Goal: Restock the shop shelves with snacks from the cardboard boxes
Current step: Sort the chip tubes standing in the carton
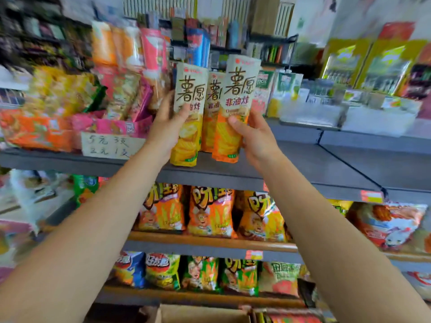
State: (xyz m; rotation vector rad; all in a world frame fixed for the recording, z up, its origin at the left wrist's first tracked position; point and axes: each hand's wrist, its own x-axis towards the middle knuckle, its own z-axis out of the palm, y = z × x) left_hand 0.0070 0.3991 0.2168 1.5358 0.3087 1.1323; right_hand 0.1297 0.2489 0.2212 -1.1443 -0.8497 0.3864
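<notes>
Three tall chip boxes, beige on top and orange-yellow below, stand at the upper grey shelf [314,164]. My left hand [166,127] grips the left chip box [187,117] from its left side. My right hand [253,134] grips the right chip box [235,108] from its right side. Between and behind them stands the middle chip box [211,113], held by neither hand. Both held boxes are upright with their bottoms at the shelf's front edge. A cardboard box [203,314] shows at the bottom edge, partly cut off.
Pink and orange snack packs [70,117] and a handwritten price card [109,143] fill the shelf to the left. Green and white cartons [279,89] and clear tubs [349,113] stand at the right rear. Orange chip bags [210,213] line the lower shelves. Bare grey shelf lies right of my hands.
</notes>
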